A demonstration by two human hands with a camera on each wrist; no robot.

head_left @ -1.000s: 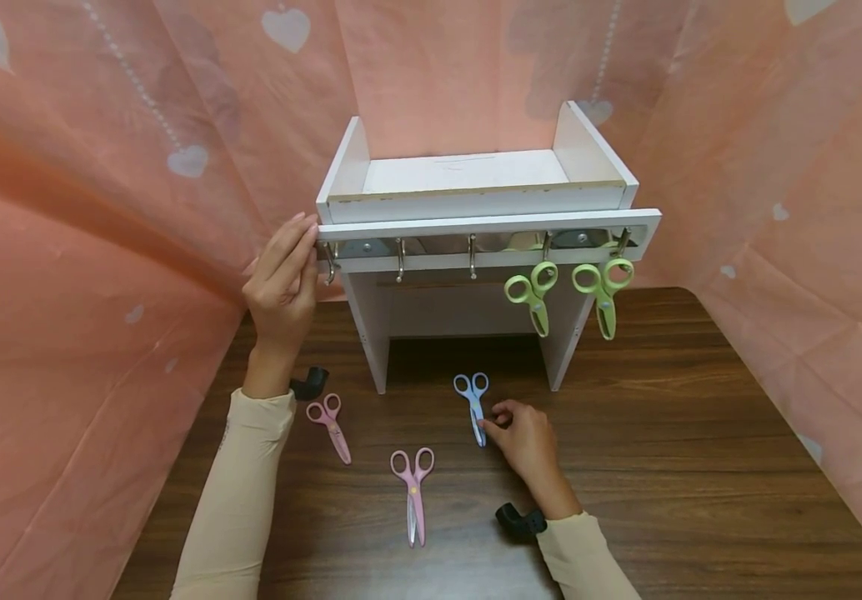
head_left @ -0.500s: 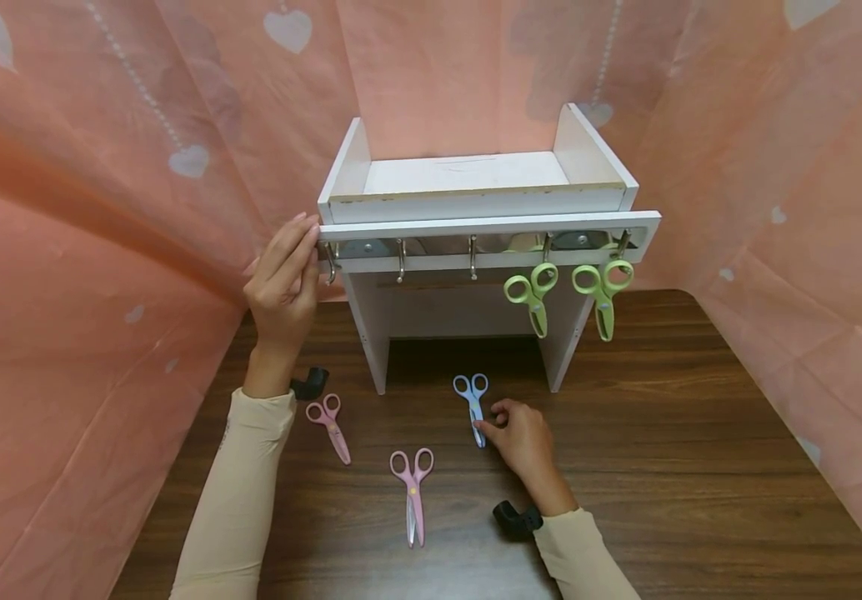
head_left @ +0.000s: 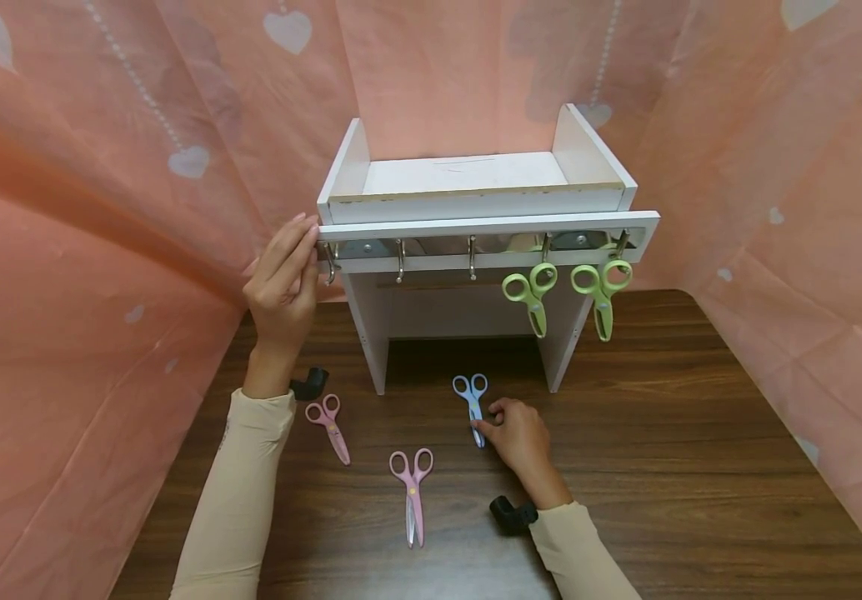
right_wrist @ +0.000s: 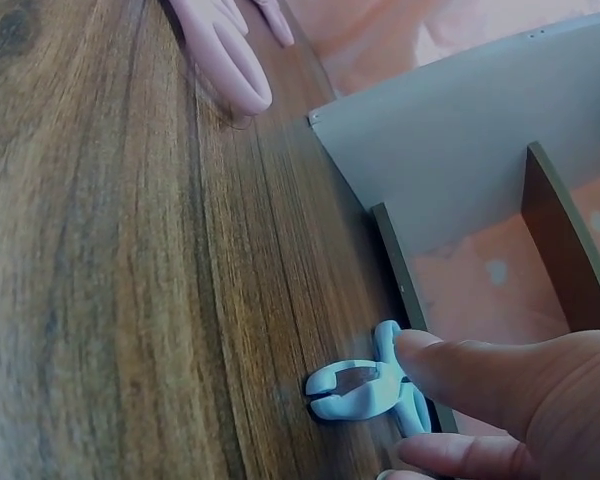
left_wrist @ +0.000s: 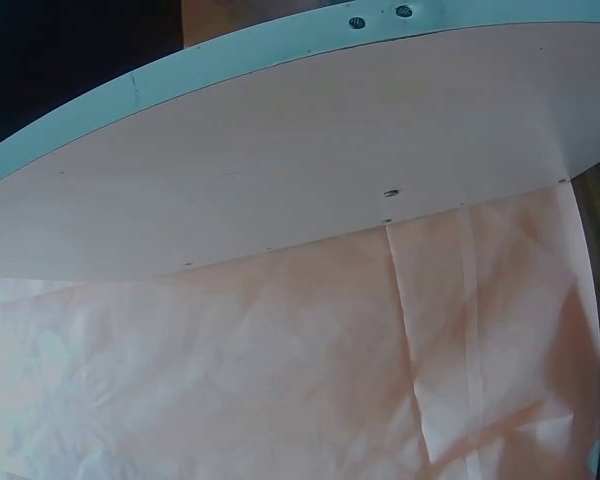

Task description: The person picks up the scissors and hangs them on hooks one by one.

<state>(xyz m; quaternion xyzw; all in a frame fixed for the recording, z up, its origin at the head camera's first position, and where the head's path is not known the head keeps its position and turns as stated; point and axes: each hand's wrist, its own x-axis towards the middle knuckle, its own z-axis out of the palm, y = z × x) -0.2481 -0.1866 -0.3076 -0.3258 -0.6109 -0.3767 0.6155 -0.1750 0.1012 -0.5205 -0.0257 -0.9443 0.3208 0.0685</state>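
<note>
My left hand (head_left: 281, 279) holds the left end of the white hook rail (head_left: 438, 225) on a small white shelf; some fingers are partly hidden. Blue scissors (head_left: 472, 404) lie on the table in front of the shelf, handles pointing toward it. Beside them is my right hand (head_left: 521, 437), thumb over the blades and index finger bent a little apart. In the right wrist view, thumb and fingers come close around the blue scissors (right_wrist: 370, 395). Green scissors (head_left: 532, 296) and another green pair (head_left: 602, 296) hang from the two right hooks.
Pink scissors (head_left: 329, 429) lie near the left forearm, and another pink pair (head_left: 413, 500) lies nearer the front. The shelf's side panel (left_wrist: 280, 150) fills much of the left wrist view. Pink curtains (head_left: 791, 208) surround the wooden table (head_left: 701, 467).
My right hand has shifted slightly left, its thumb further over the blue scissors' blades. The left hand and the hanging scissors have stayed in place.
</note>
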